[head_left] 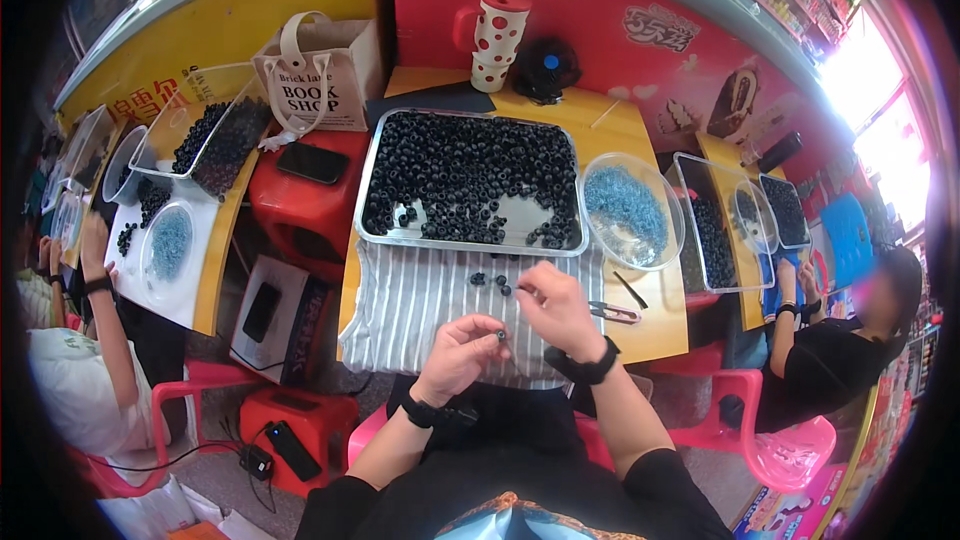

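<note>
Above the near edge of a grey-and-white striped cloth (400, 310), my left hand (458, 358) pinches a small round black piece (501, 335) with a hole in its end. My right hand (560, 312) is just up and to the right, its thumb and fingertips pressed together; what lies in them is too small to make out. A few loose black pieces (479, 279) rest on the cloth beside its fingertips. Beyond the cloth stands a clear tray (400, 239) filled with similar black pieces. A round clear tub (676, 230) of small pale-blue transparent pieces sits to its right.
Thread snips (614, 313) and a thin dark tool (629, 290) lie right of the cloth. A dotted tumbler (499, 35), small black fan (546, 68) and canvas bag (318, 70) stand behind. Phones lie on red stools at left. People work at tables on both sides.
</note>
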Demonstrator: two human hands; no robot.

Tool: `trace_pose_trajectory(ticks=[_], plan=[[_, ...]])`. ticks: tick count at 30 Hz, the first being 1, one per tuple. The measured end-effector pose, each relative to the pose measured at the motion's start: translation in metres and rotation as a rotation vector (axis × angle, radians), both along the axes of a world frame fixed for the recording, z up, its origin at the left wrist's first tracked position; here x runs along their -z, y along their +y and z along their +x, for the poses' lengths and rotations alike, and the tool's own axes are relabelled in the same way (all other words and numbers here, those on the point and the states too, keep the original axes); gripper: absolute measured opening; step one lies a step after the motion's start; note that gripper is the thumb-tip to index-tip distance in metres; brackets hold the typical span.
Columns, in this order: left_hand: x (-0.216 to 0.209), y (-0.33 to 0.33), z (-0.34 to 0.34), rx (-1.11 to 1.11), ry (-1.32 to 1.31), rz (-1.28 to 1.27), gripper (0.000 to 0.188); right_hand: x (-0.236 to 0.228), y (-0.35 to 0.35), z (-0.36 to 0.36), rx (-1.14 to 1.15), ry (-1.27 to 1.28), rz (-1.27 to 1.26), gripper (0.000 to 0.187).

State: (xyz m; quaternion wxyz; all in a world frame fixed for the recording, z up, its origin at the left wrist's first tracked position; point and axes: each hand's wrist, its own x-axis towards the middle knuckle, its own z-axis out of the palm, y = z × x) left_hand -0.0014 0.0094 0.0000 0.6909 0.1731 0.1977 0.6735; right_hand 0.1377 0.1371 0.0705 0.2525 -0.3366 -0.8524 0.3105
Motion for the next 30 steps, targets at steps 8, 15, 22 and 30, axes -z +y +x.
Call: trace_pose_trajectory(ticks=[8, 15, 22, 30], plan=[[0.003, 0.001, 0.004, -0.012, 0.058, 0.017, 0.020, 0.015, -0.051, 0.030, -0.048, 0.555, -0.703, 0.011], [0.002, -0.002, 0.006, -0.053, 0.092, -0.004, 0.020, 0.018, -0.057, 0.020, -0.075, 0.510, -0.572, 0.007], [0.001, 0.000, 0.007, -0.074, 0.116, 0.002, 0.020, 0.018, -0.058, 0.020, -0.063, 0.483, -0.468, 0.007], [-0.007, 0.000, 0.003, -0.005, 0.103, -0.070, 0.031, 0.017, -0.049, 0.026, -0.116, 0.421, -0.559, 0.005]])
